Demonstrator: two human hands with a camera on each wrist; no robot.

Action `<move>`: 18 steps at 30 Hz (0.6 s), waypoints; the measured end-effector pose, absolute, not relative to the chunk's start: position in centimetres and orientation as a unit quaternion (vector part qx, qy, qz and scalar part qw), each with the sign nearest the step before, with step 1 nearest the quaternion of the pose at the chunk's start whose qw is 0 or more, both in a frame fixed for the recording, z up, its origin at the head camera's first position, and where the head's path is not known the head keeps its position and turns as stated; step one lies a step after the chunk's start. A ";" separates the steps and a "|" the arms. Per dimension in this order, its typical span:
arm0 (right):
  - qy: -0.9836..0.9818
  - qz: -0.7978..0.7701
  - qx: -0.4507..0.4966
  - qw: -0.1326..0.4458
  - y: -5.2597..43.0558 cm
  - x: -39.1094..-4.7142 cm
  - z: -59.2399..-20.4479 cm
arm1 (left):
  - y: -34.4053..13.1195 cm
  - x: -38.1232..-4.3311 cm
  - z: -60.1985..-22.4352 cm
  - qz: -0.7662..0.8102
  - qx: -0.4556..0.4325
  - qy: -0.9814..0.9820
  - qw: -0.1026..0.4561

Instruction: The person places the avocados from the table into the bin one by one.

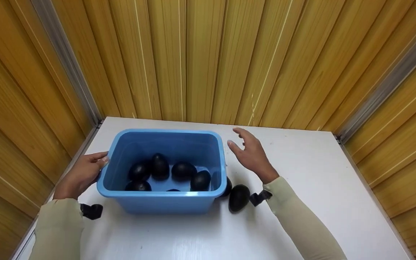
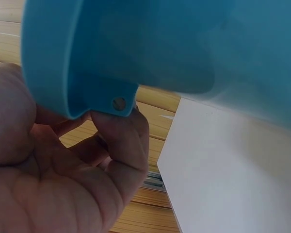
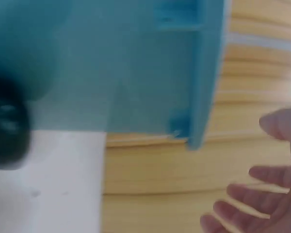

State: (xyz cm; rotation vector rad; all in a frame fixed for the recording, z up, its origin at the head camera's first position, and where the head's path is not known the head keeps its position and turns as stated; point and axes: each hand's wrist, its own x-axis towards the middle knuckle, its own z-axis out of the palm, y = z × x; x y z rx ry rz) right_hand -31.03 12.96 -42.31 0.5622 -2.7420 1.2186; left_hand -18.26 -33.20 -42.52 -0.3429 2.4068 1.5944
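A blue plastic bin (image 1: 164, 204) stands on the white table, with several dark avocados (image 1: 160, 167) lying inside. My left hand (image 1: 81, 174) grips the bin's left rim, thumb on top; in the left wrist view its fingers curl under the rim (image 2: 48, 53) beside a small holed tab. Off the bin's right side, my right hand (image 1: 253, 155) hangs in the air with fingers spread, holding nothing. Below that hand, a dark avocado (image 1: 239, 198) lies on the table. A second avocado (image 1: 227, 187) sits close against the bin, partly hidden by it.
The white table (image 1: 302, 187) reaches to wood-patterned panel walls (image 1: 200, 61) at the back and both sides. Grey metal strips (image 1: 67, 61) run up the corners. A small black camera (image 1: 260, 197) sits on each wrist.
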 end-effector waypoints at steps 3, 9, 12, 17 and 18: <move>-0.915 0.378 0.143 0.009 14.0 -30.3 -44.8 | -33.4 -18.1 -42.5 0.544 -0.119 0.822 0.117; -0.927 0.346 0.112 -0.091 15.1 -28.1 -50.1 | -33.5 -18.0 -42.3 0.542 -0.121 0.824 0.117; -0.920 0.353 0.128 -0.114 15.6 -26.9 -52.4 | -33.4 -18.0 -42.1 0.541 -0.121 0.824 0.121; -0.914 0.359 0.149 -0.119 16.1 -25.7 -54.3 | -33.3 -18.1 -42.3 0.541 -0.120 0.823 0.124; -0.915 0.355 0.150 -0.118 16.1 -25.5 -54.5 | -33.2 -18.1 -42.3 0.541 -0.119 0.824 0.123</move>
